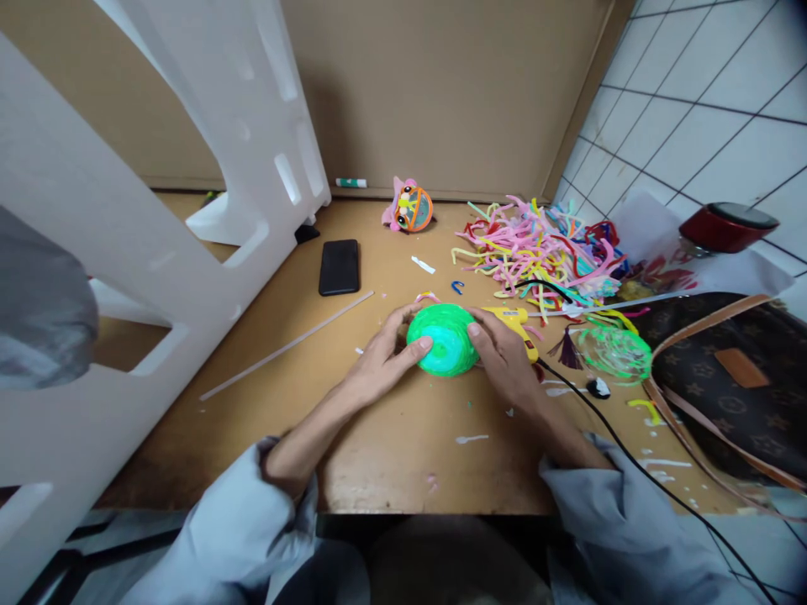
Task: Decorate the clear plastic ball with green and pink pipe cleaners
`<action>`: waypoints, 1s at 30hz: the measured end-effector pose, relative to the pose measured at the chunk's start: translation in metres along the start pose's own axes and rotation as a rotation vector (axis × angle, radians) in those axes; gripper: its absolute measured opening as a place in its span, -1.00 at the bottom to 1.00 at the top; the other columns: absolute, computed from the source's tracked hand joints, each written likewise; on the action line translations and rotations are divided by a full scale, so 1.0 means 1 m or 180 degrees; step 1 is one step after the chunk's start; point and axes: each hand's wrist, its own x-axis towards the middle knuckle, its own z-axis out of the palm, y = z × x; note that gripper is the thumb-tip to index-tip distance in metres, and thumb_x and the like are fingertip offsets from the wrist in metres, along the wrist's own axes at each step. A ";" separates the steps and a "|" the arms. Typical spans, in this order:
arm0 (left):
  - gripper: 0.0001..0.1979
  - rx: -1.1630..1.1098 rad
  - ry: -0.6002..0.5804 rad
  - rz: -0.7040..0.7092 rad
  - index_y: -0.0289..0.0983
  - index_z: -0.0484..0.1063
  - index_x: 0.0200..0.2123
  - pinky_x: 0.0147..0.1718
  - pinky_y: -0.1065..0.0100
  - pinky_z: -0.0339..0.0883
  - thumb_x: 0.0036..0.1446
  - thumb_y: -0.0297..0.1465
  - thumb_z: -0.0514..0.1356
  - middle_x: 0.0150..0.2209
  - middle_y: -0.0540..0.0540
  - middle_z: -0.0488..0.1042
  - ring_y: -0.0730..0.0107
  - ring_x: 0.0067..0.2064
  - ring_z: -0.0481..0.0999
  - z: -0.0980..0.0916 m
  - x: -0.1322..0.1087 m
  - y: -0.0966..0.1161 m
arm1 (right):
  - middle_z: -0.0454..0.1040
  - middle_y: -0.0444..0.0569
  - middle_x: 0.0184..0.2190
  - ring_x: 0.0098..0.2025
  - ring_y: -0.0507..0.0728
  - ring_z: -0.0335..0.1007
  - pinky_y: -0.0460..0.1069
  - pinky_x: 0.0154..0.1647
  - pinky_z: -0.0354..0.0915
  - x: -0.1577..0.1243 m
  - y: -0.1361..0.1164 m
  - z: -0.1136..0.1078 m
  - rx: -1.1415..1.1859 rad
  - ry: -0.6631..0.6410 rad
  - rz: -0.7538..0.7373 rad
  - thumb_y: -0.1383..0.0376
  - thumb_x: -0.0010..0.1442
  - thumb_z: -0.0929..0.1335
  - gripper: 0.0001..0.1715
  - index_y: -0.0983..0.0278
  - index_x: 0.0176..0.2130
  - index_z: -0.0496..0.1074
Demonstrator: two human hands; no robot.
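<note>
Between my hands is a round, bright green coiled piece (445, 357) with a lighter turquoise middle, its rings running around the centre. My left hand (386, 351) grips its left side, the thumb lying over the front face. On the opposite edge my right hand (501, 349) is closed, thumb on the rim. The fingers behind the piece are partly hidden. Just beyond my right hand lies a yellow glue gun (508, 316), partly covered by the hand. A small blue curved scrap (457, 287) rests behind the green piece.
A heap of coloured fuzzy stems (535, 252), a decorated toy (408, 206) and a black phone (339, 267) lie farther back. At right are a brown bag (737, 395), a red-lidded jar (725, 227) and a black cord (605, 420). A white plastic frame (252, 151) stands left.
</note>
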 end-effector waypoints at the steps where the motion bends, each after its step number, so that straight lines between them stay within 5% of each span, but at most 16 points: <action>1: -0.31 -0.0139 0.0022 0.0074 -0.17 0.19 0.27 -0.03 0.10 0.47 0.18 -0.01 0.23 0.27 -0.29 0.30 0.08 0.09 0.48 0.001 0.000 -0.001 | 0.54 0.14 0.10 0.13 0.30 0.45 0.25 0.19 0.33 -0.001 -0.001 -0.001 0.0101 0.0029 -0.0008 0.00 0.35 0.23 -0.48 0.24 0.11 0.41; 8: -0.18 -0.1155 0.0145 0.0451 0.02 0.12 0.25 0.02 0.18 0.41 -0.05 -0.29 0.41 0.23 -0.13 0.20 0.12 0.20 0.34 0.003 0.005 -0.016 | 0.11 0.09 0.43 0.45 0.28 0.05 0.28 0.44 0.08 -0.002 0.003 0.001 0.1080 -0.0215 -0.0121 0.17 0.24 0.36 -0.18 0.16 0.38 0.04; 19: -0.31 -0.0945 0.0386 0.0363 -0.12 0.31 0.14 -0.01 0.22 0.32 -0.11 -0.36 0.38 0.08 -0.15 0.35 0.12 0.15 0.31 0.008 0.005 -0.020 | 0.18 0.16 0.37 0.39 0.31 0.17 0.33 0.42 0.11 -0.005 0.018 0.016 0.0891 -0.0269 -0.0205 0.38 0.07 0.37 -0.03 0.17 0.39 0.00; 30: -0.44 -0.0972 0.0627 0.0055 -0.17 0.46 0.01 -0.17 0.30 0.37 -0.17 -0.43 0.29 0.06 -0.15 0.41 0.16 0.06 0.36 0.006 0.007 -0.015 | 0.20 0.12 0.35 0.39 0.31 0.16 0.32 0.42 0.12 -0.001 0.028 0.016 0.0583 -0.0073 -0.0334 0.41 0.01 0.34 -0.12 0.17 0.31 0.17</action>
